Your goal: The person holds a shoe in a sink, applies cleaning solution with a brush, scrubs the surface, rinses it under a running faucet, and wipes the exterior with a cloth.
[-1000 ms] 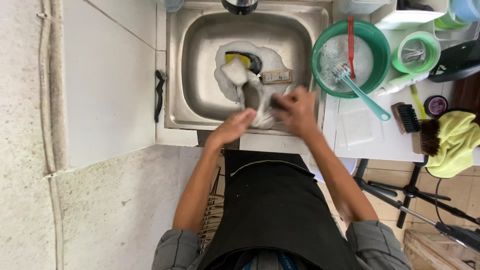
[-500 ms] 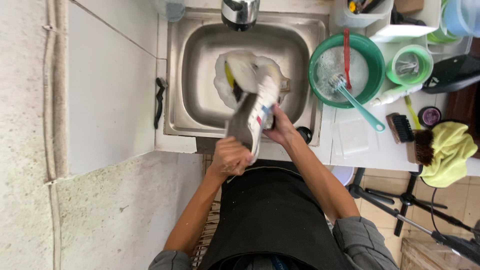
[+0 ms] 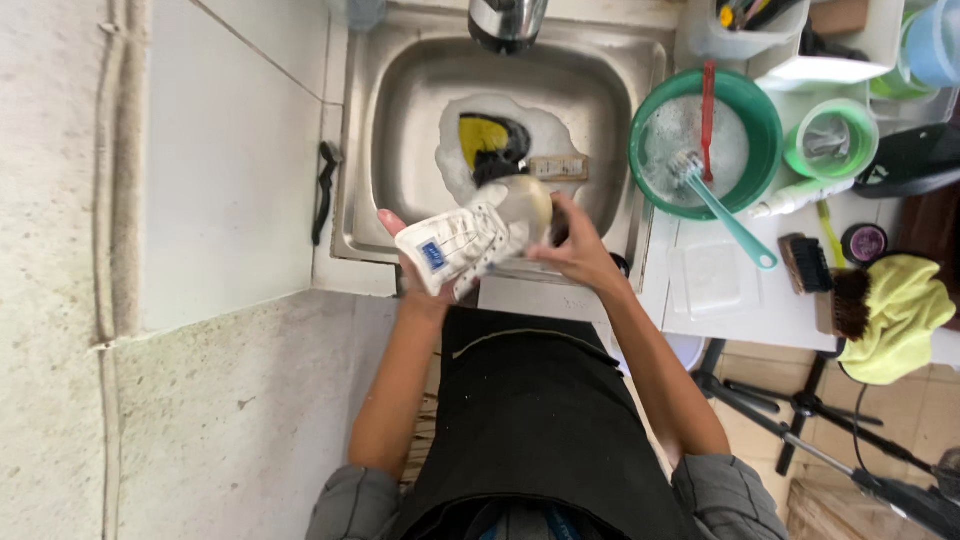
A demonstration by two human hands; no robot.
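A white lace-up sneaker [image 3: 470,240] with a small blue tongue label lies across my hands above the front edge of the steel sink [image 3: 400,130]. My left hand [image 3: 412,268] cups it from underneath at the heel end. My right hand [image 3: 575,250] grips the toe end, which points toward the sink. In the sink basin a yellow and black sponge [image 3: 490,145] and a small brush [image 3: 555,168] sit in a patch of white foam.
A green basin [image 3: 765,125] of soapy water with a teal toothbrush [image 3: 725,210] and a red-handled tool stands on the white counter at right. A smaller green cup [image 3: 830,140], brushes [image 3: 805,262], a yellow cloth [image 3: 900,310], a tripod and a faucet [image 3: 505,20] are also around.
The sneaker has come up out of the sink and turned to lie sideways with its laces facing up. My left hand shifted under its heel.
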